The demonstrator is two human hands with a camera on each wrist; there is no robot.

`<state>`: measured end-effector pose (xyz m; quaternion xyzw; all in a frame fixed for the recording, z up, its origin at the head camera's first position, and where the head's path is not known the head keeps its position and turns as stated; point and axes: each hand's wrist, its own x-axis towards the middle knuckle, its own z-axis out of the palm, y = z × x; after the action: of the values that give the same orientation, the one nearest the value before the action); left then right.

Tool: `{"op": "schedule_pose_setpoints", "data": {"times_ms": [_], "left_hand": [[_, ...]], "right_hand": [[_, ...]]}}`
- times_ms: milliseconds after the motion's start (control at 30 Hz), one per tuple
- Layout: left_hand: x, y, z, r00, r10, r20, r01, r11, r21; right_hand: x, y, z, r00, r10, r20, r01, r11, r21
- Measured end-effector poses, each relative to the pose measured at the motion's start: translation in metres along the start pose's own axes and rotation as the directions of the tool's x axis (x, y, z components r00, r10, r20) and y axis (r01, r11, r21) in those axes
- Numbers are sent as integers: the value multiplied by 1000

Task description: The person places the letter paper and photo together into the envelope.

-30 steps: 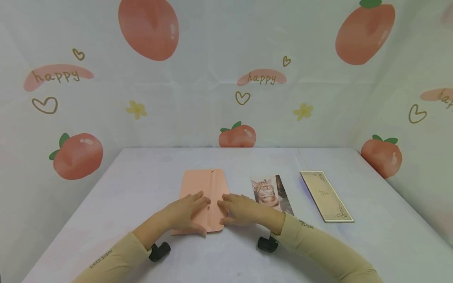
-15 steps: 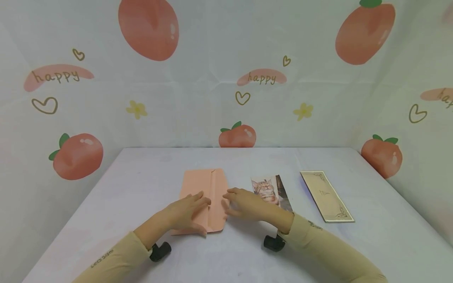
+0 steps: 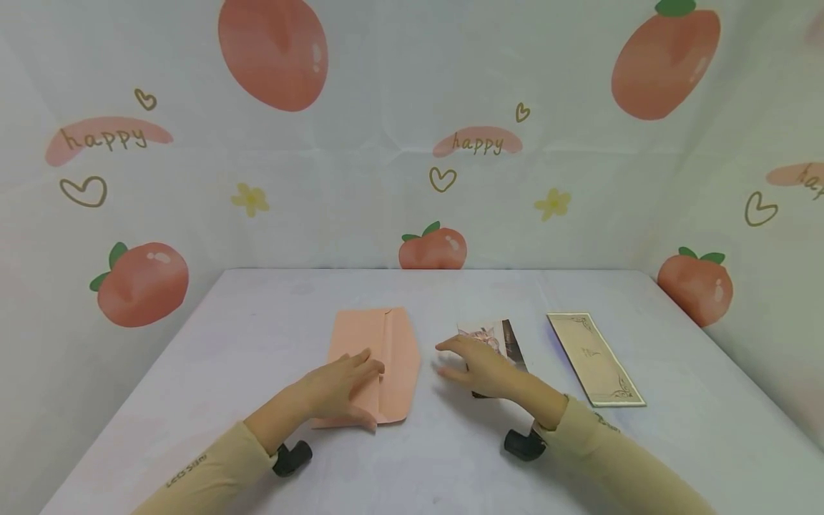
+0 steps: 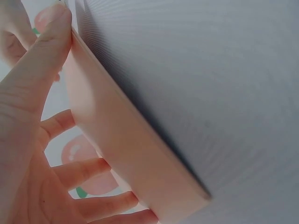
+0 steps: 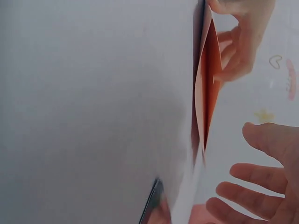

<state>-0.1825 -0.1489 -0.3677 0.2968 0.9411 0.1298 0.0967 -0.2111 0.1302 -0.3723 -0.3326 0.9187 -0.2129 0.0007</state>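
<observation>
Salmon-pink paper envelope (image 3: 400,361) lies flat on the white cloth-covered table (image 3: 412,476), left of centre, long sides running away from the person; a lengthwise crease shows, and a flap with slanting ends spreads along its right side. Left hand (image 3: 341,386) rests on the envelope's left part, nothing gripped: fingers spread and slightly bent, fingertips touching the paper, thumb at the near edge, a wide gap between thumb and fingers in the left wrist view. Right hand (image 3: 486,368) well apart from the envelope, to its right; fingers spaced, slightly bent, thumb away from them, holding nothing. In the head view it covers part of a rectangular card with a tabby cat picture and a dark side strip (image 3: 511,347); whether hand and card touch, cannot tell. Further right, a long cream card with gold edging and dark corner ornaments (image 3: 594,361) lies slantwise, touched by neither hand. Both arms in beige sleeves (image 3: 206,465); a black cylindrical device (image 3: 292,458) at the left wrist, a matching black piece (image 3: 524,445) at the right. Behind, white fabric backdrop (image 3: 347,179) printed with red fruit, yellow flowers, hearts, "happy" lettering.
</observation>
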Motion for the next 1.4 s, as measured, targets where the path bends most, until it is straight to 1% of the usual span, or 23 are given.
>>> {"op": "schedule_pose_setpoints", "data": {"times_ms": [67, 200, 300, 367, 467, 600, 733, 900, 1067, 1167, 1200, 1300, 1400], "left_hand": [[0, 0, 1, 1000, -7, 2, 7, 1000, -1], [1, -1, 2, 1000, -23, 9, 23, 1000, -5], [1, -1, 2, 1000, -26, 9, 26, 1000, -7], [1, -1, 1, 1000, -28, 9, 28, 1000, -11], [0, 0, 1, 1000, -29, 8, 29, 999, -17], [0, 0, 0, 999, -31, 10, 31, 999, -24], [1, -1, 1, 1000, -13, 2, 13, 1000, -18], [1, -3, 3, 1000, 17, -11, -17, 1000, -9], [1, -4, 3, 1000, 17, -11, -17, 1000, -11], [1, -4, 3, 1000, 9, -8, -9, 1000, -13], [1, -4, 3, 1000, 6, -7, -6, 1000, -12], [0, -3, 3, 1000, 1, -5, -1, 1000, -14], [0, -3, 3, 1000, 3, -6, -3, 1000, -15]], "right_hand": [[-4, 6, -2, 1000, 20, -22, -20, 1000, 8], [-12, 17, -7, 995, 77, -69, -71, 994, 79], [-18, 25, -12, 987, 133, -87, -118, 980, 158], [-22, 31, -15, 983, 159, -93, -140, 973, 183], [-27, 40, -18, 976, 188, -109, -166, 969, 183], [-34, 50, -22, 965, 211, -154, -186, 970, 159], [-40, 55, -28, 950, 255, -182, -227, 960, 164], [-46, 58, -33, 923, 340, -180, -308, 933, 183], [-50, 71, -32, 895, 417, -158, -381, 899, 215], [-52, 83, -29, 892, 427, -150, -385, 890, 244], [-52, 92, -25, 896, 414, -161, -368, 895, 254], [-52, 99, -23, 896, 414, -157, -364, 891, 272], [-51, 97, -23, 881, 455, -130, -406, 867, 288]]}}
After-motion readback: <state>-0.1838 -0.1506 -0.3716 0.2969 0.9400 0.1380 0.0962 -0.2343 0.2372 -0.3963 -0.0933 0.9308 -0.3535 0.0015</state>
